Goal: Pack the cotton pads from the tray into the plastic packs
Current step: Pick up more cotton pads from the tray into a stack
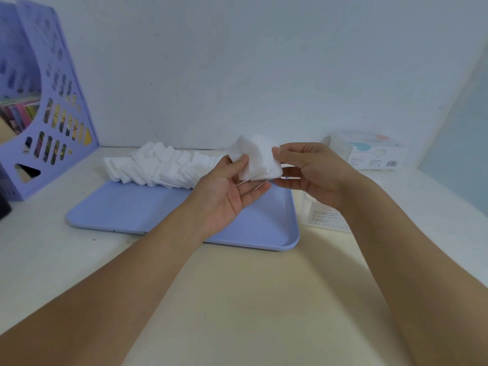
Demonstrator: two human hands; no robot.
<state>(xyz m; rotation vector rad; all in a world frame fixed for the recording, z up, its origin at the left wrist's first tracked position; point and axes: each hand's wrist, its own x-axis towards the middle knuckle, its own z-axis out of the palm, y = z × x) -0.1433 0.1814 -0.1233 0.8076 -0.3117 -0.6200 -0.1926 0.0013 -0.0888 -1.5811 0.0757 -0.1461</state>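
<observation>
A small bunch of white cotton pads [257,161] is up above the blue tray [148,207]. More pads [158,167] lie along the tray's far edge. A clear plastic pack [324,215] lies just right of the tray.

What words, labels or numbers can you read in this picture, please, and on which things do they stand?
None can be read.
Clear plastic pack: lines of small print, blurred.
Filled pack by the wall: print and a barcode, too small to read.
Purple file rack: book spines inside, illegible.
</observation>
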